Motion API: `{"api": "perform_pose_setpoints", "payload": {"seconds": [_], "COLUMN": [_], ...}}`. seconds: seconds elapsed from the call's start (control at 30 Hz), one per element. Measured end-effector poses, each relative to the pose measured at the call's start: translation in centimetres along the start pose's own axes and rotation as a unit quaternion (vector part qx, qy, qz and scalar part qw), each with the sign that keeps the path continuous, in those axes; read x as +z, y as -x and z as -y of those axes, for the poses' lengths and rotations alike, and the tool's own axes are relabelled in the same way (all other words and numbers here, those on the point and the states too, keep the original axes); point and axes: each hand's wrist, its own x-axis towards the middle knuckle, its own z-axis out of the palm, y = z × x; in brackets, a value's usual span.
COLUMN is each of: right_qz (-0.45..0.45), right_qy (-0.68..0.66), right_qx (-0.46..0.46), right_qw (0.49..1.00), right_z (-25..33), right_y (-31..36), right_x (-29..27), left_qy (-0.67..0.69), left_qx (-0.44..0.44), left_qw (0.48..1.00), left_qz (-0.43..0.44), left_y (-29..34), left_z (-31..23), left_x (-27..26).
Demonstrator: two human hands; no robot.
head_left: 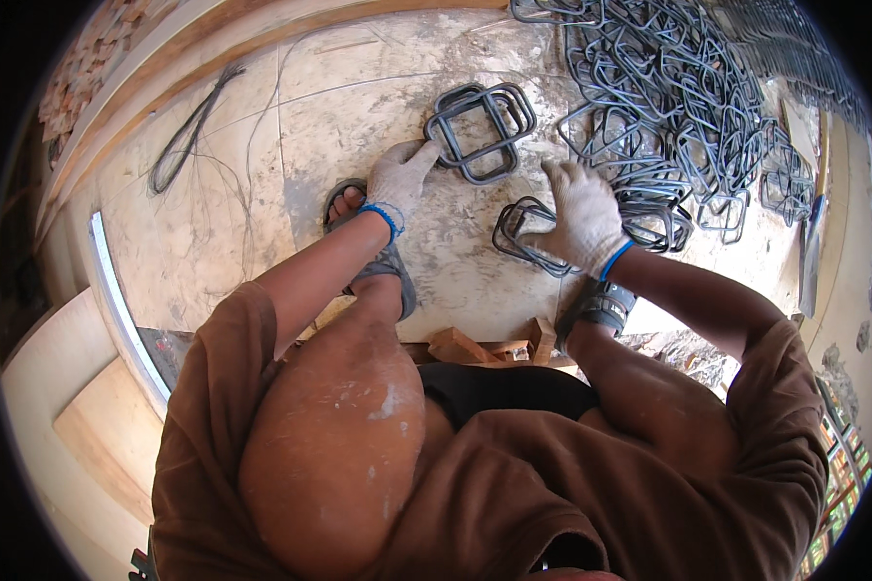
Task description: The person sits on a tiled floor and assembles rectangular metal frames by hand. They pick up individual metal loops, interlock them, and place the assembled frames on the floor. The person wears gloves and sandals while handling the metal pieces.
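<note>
My left hand (402, 178), in a pale work glove with a blue cuff, pinches the near left corner of a small stack of bent steel stirrups (487, 151). These dark square rings lie crossed over one another on the board. To the right, my gloved right hand (585, 221) is open, thumb and fingers apart. It hovers over or rests by a few more stirrups (510, 230), partly hidden beneath it. A large heap of the same stirrups (664, 92) spreads behind and right of that hand.
Loops of thin tie wire (186, 145) lie at the left of the worn board (344, 87). Wooden beams (165, 82) run along the far left edge. Wood offcuts (494, 349) sit between my sandalled feet. A flat blade-like tool (812, 257) leans at the far right.
</note>
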Motion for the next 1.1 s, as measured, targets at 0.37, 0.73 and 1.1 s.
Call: {"api": "perform_pose_setpoints", "payload": {"seconds": [0.37, 0.73, 1.1], "right_qz": [0.107, 0.103, -0.115], "right_qy": [-0.015, -0.098, 0.039], "right_qx": [-0.003, -0.01, -0.226], "right_qw": [0.994, 0.99, 0.967], "right_z": [0.8, 1.9, 2.7], "right_y": [1.2, 2.3, -6.9], "right_x": [3.5, -0.5, -7.7], "left_qy": [-0.047, -0.061, -0.088], "left_qx": [0.029, 0.024, 0.137], "left_qw": [0.998, 0.998, 0.978], "left_qz": [-0.016, -0.02, -0.128], "left_y": [-0.4, -0.8, 0.0], "left_z": [0.6, 1.1, -0.1], "left_x": [-0.2, -0.2, -0.8]}}
